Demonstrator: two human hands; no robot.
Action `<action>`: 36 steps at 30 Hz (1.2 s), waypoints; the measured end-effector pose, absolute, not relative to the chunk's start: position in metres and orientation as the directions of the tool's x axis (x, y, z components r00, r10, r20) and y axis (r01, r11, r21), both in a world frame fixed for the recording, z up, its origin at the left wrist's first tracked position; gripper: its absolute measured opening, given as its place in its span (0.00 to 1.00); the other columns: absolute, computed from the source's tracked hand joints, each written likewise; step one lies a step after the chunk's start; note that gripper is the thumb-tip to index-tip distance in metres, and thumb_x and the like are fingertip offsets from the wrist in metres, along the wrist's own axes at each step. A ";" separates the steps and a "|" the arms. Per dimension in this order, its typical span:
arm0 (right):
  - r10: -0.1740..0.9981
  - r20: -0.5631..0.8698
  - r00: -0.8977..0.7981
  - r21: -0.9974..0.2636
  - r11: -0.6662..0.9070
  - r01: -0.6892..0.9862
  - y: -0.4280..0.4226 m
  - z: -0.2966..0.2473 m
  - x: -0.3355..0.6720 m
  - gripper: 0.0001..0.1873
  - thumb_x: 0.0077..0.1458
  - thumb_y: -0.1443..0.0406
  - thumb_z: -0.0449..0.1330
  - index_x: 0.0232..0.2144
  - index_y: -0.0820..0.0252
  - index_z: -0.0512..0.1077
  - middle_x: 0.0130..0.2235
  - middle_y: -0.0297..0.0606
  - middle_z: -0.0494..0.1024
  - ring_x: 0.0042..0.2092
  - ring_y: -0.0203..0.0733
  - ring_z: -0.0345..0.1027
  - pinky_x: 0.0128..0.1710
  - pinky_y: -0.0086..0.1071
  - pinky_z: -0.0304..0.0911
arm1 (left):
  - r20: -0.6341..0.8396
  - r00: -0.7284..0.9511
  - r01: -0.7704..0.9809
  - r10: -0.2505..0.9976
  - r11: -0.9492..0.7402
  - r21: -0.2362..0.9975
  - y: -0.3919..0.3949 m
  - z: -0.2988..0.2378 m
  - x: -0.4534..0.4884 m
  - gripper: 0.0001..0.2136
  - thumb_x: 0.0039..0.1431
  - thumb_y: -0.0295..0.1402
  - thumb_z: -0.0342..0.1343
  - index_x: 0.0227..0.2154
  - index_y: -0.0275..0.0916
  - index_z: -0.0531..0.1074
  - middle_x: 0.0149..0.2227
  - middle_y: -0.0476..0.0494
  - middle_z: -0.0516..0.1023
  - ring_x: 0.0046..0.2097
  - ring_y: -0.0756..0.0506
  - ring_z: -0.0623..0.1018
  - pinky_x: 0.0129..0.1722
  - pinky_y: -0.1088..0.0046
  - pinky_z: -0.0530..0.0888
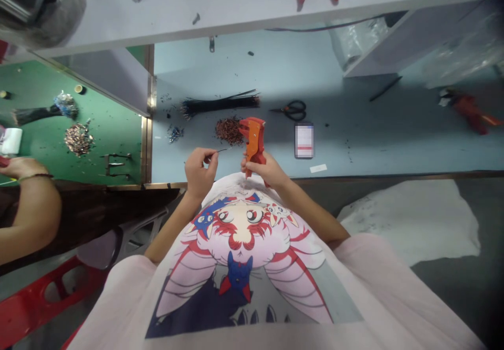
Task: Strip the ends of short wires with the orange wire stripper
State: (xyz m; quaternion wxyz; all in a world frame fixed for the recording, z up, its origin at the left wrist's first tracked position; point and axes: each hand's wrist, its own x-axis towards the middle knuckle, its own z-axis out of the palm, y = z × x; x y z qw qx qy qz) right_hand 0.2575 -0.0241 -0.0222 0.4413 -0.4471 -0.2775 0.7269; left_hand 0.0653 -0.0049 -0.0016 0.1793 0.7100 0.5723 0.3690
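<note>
A: Status at the desk; what step is in hand?
B: Wire prep by the look of it; left hand has a thin dark wire, right hand has a red-orange wire stripper; my read is between bites, wire not in the tool.
A: Grip state?
B: Left: thumb and fingertip pinched narrow on the wire; right: wrapped round the handles; can't tell how hard they're squeezed, nor whether the stripper's jaws are apart.
A: Where's the wire relative to the hands?
B: Sticks out of the left pinch toward the right hand, pale at the tip; tip is just short of the stripper, lower than its head in view, near but apart; stripper stands up out of the right fist, head turned to the left-hand side.
A: What does the next move call for?
B: Depends on the wire end, too fine to judge; if it needs a cut, line the tip up with the jaws and hold the left pinch steady; if it's bare already, put it down and pick another.
A: Nearby?
B: Pile of coppery bits just beyond, stripper head overlaps its edge in view; black wire bundle past that; scissors and phone off to the right, well clear of both hands.
</note>
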 end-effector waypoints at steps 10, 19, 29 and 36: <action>0.816 -0.401 -0.415 -0.718 -0.562 -0.411 -0.028 -0.005 0.249 0.19 0.44 0.64 0.64 0.39 0.62 0.64 0.31 0.35 0.73 0.30 0.38 0.70 0.30 0.33 0.67 | 0.194 -0.203 0.405 0.960 -0.098 0.909 -0.006 0.001 0.075 0.06 0.58 0.35 0.53 0.31 0.38 0.67 0.26 0.51 0.68 0.27 0.53 0.68 0.29 0.78 0.66; 0.670 -0.292 -0.682 -0.441 -0.727 -0.526 -0.035 -0.004 0.260 0.19 0.46 0.65 0.62 0.41 0.60 0.63 0.32 0.37 0.74 0.34 0.41 0.71 0.37 0.40 0.69 | -0.148 -0.122 -0.029 0.981 0.145 0.989 0.000 0.003 0.073 0.10 0.53 0.38 0.58 0.31 0.39 0.65 0.24 0.53 0.68 0.22 0.56 0.64 0.20 0.82 0.61; 0.620 -0.225 -0.752 -0.417 -0.759 -0.501 -0.041 0.000 0.263 0.20 0.45 0.64 0.63 0.42 0.61 0.64 0.33 0.37 0.74 0.34 0.42 0.71 0.41 0.43 0.68 | -0.109 -0.082 -0.017 0.991 0.108 0.994 -0.002 0.012 0.075 0.09 0.53 0.38 0.59 0.30 0.39 0.67 0.22 0.54 0.66 0.21 0.56 0.63 0.20 0.81 0.60; 0.673 -0.267 -0.690 -0.640 -0.659 -0.395 -0.023 -0.015 0.271 0.23 0.43 0.62 0.66 0.43 0.62 0.66 0.35 0.40 0.75 0.36 0.43 0.72 0.36 0.38 0.69 | -0.008 -0.130 0.076 0.991 0.018 0.997 -0.001 0.012 0.071 0.08 0.54 0.38 0.58 0.30 0.40 0.68 0.24 0.52 0.68 0.23 0.55 0.65 0.21 0.79 0.63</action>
